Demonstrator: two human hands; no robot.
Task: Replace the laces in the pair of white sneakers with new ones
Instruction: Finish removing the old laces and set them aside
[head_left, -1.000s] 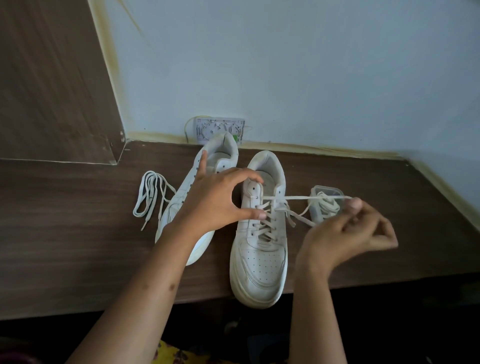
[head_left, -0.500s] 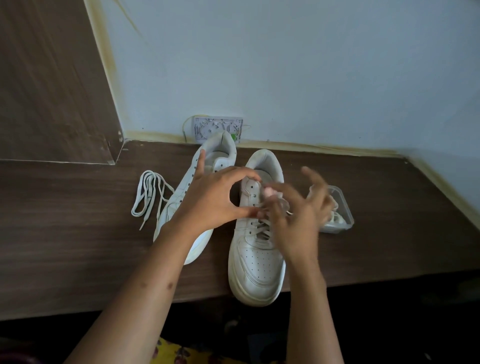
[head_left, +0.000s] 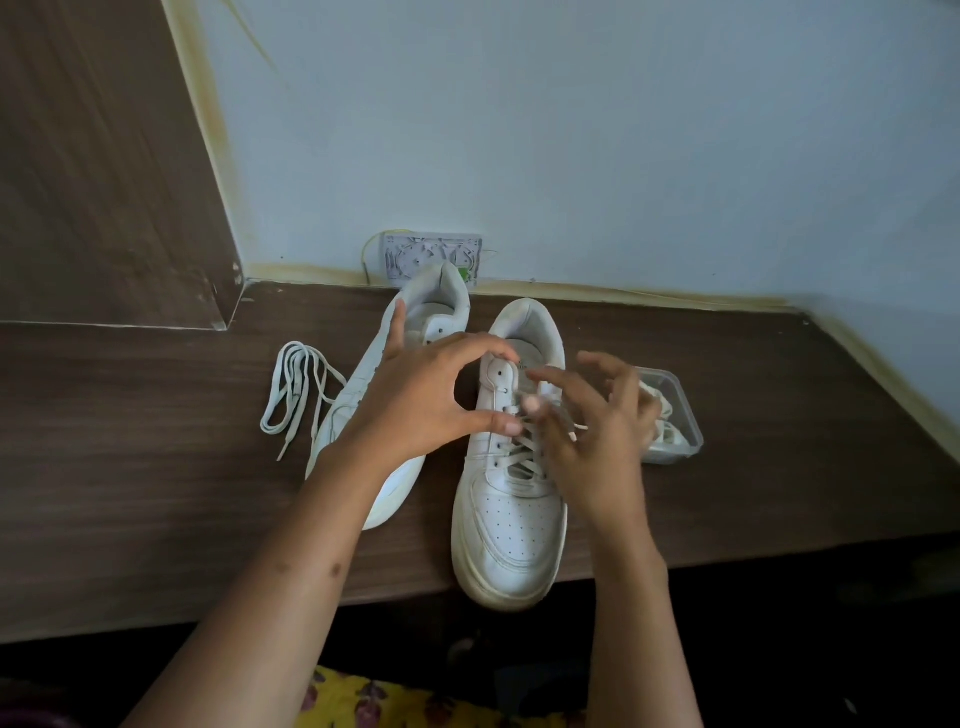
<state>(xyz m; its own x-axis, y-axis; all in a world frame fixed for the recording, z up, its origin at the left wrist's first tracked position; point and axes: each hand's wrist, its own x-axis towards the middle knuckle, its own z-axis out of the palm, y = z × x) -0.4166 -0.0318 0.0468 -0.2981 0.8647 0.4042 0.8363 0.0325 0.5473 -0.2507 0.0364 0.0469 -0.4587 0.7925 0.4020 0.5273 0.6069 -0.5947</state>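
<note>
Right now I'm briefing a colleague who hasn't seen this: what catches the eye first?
Two white sneakers on the dark wooden table: the right sneaker half-laced, its toe over the edge, both hands working at its eyelets. The left hand grips its side; the right hand is blurred. A loose lace lies left.

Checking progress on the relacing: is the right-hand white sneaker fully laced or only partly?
Partly laced. The right-hand white sneaker has lace crossing its lower eyelets only; the upper eyelets by the left hand show empty.
</note>
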